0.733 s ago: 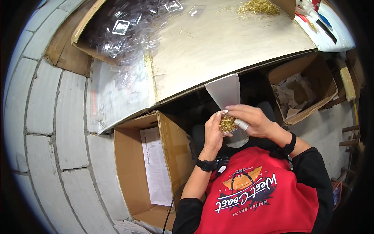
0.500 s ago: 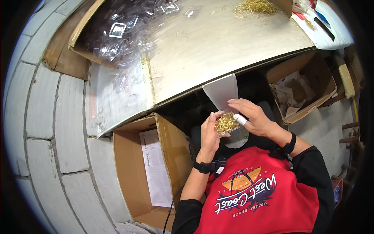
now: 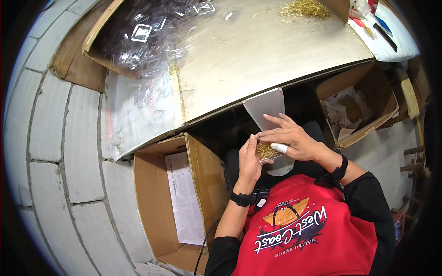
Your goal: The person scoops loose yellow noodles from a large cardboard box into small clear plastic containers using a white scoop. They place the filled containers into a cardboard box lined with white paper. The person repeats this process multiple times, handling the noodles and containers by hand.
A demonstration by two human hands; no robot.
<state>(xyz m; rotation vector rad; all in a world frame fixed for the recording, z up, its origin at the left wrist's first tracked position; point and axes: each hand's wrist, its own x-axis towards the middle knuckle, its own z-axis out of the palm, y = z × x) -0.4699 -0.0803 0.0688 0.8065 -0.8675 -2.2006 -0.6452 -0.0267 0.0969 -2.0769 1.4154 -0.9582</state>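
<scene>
My left hand (image 3: 250, 162) is closed round the side of a small clear plastic box (image 3: 270, 160), low over my lap. Small bent gold-coloured metal pieces (image 3: 264, 150) fill the box; they look like hooks, though their exact kind is too small to tell. Over the box lies my right hand (image 3: 297, 139), its fingers stretched out and partly spread. One of its digits wears a white wrapping and rests at the box's right side. The longest fingers reach to my left fingertips and hide the box's far edge.
On the worktable (image 3: 230, 69) ahead lie many clear plastic boxes (image 3: 141, 33) at the far left and a pile of gold pieces (image 3: 305, 9) farther back. A pale flap (image 3: 264, 108) hangs at its near edge. Cardboard boxes stand left (image 3: 207, 175) and right (image 3: 357, 101).
My right hand has moved slightly left and down over the box, covering more of the gold pieces. Its fingers have spread. The left hand keeps holding the box.
</scene>
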